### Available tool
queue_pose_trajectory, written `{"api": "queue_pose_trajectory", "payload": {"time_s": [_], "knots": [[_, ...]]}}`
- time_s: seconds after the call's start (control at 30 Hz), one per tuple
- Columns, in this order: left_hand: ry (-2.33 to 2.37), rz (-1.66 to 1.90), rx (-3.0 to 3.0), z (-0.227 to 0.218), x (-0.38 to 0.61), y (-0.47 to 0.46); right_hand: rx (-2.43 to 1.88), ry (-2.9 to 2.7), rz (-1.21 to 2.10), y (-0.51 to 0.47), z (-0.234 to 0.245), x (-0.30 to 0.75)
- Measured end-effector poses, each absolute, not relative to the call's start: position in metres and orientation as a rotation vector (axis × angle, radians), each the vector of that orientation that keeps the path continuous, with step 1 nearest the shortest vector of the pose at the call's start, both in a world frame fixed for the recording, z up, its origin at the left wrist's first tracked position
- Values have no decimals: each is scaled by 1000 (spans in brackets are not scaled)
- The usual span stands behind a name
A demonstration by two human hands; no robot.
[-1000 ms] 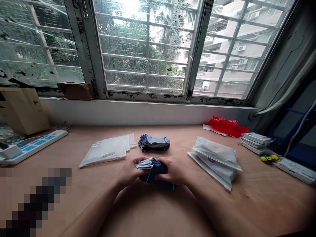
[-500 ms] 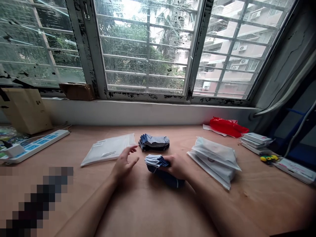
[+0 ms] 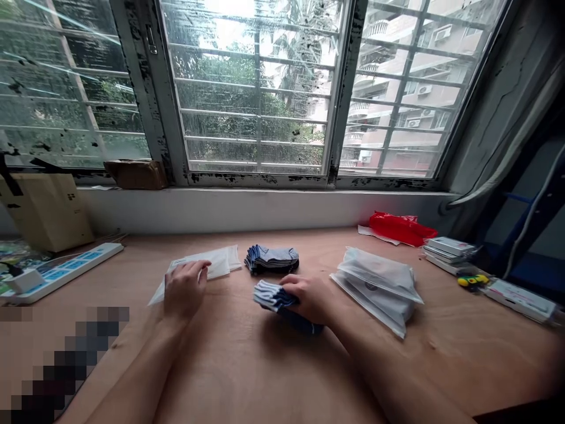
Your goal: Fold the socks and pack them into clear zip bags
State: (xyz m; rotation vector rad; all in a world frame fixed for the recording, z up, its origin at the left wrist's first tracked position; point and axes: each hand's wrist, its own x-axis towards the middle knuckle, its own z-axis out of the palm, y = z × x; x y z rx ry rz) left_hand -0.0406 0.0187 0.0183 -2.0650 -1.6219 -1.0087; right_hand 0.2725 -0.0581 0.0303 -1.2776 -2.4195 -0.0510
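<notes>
My right hand (image 3: 309, 297) is wrapped over a navy bundle of folded socks (image 3: 270, 295) with pale striped edges at its left end. Just behind it lies a second stack of socks (image 3: 272, 259), grey-blue on top and dark below, touched by neither hand. Over to the left, my left hand (image 3: 185, 288) rests on or just above a white translucent plastic bag (image 3: 225, 262), its fingers stretched forward and slightly bent. The hand covers part of the bag, and its thumb is hidden.
Translucent bags (image 3: 377, 288) lie on the right, with a red plastic bag (image 3: 401, 228) behind. White boxes (image 3: 450, 247) and a yellow-black object (image 3: 472, 281) sit at far right. A power strip (image 3: 83, 268) and cardboard box (image 3: 48, 212) stand left, below the windows.
My left hand has moved left from beside the socks onto the white bag. My right hand keeps its hold on the navy bundle, and the view has tilted slightly.
</notes>
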Motion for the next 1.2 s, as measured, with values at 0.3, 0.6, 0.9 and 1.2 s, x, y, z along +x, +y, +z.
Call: {"api": "queue_pose_trajectory", "payload": {"time_s": [0.3,0.6,0.9,1.2], "knots": [[-842,-1011,-2392,36,3,-18,-862,-2586,-451,-70,28,246],[-400,-1013,-2390,51,12,-33,-867,-2478,-502,-64,20,244],[-841,-773,-2451,42,4,-22,-856,-2309,-325,-57,26,259],[-858,-881,-2460,54,-8,-22,-1028,-2068,100,-56,53,285]]}}
